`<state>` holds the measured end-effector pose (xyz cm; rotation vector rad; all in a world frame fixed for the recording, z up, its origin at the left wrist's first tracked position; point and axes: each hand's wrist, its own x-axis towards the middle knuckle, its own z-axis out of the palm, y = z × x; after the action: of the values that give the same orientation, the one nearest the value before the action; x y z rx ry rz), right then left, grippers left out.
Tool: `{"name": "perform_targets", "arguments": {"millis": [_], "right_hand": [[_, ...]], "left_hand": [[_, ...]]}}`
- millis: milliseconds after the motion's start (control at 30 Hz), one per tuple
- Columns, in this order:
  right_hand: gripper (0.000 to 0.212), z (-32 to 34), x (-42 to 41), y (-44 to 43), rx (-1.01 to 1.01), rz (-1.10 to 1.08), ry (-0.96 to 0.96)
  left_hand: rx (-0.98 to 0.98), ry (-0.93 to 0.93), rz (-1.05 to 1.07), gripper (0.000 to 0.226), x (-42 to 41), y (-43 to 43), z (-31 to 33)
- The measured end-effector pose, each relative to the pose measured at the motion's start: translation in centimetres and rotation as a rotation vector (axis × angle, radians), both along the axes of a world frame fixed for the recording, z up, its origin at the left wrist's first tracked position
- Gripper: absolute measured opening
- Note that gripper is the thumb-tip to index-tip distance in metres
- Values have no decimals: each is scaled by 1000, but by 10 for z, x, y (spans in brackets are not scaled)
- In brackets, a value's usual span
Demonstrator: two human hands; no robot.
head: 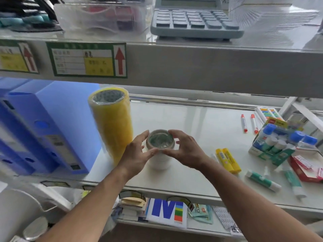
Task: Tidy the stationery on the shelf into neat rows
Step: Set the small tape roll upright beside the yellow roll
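Note:
A short white stack of tape rolls (160,162) in clear wrap stands upright on the white shelf (192,123), near its front edge. My left hand (135,153) and my right hand (185,151) clasp its top rim from both sides. Just to its left stands a taller yellow stack of tape rolls (111,123), close to my left hand. Two yellow glue sticks (228,160) lie side by side to the right. Two red-capped markers (249,123) lie further back on the right.
Blue file boxes (43,126) stand at the shelf's left. A jumble of blue-capped glue bottles (279,142), green glue sticks (264,180) and red boxes (304,168) fills the right end. A calculator (194,20) sits on the shelf above.

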<state>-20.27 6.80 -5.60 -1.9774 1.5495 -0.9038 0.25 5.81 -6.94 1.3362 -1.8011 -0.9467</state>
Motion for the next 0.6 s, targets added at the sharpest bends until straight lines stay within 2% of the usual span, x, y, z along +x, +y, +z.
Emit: {"name": "perform_targets", "arguments": {"millis": [167,233,333,467,600], "right_hand": [[102,-9,-9,9,158,-24,-123],[103,-19,-11,15,237,-36,-145],[84,-34,-5,19,277,-22,-171],[66,-43,8,20,230,-75,-265],[64,-44,14,21,204,-84,-278]], "left_hand": [[204,174,-35,121,9,12,-22],[261,201,-22,125,11,18,-38],[261,244,-47,91,5,23,-51],[213,275,8,51,-3,24,-53],[226,277,57,48,-4,25,-48]]}}
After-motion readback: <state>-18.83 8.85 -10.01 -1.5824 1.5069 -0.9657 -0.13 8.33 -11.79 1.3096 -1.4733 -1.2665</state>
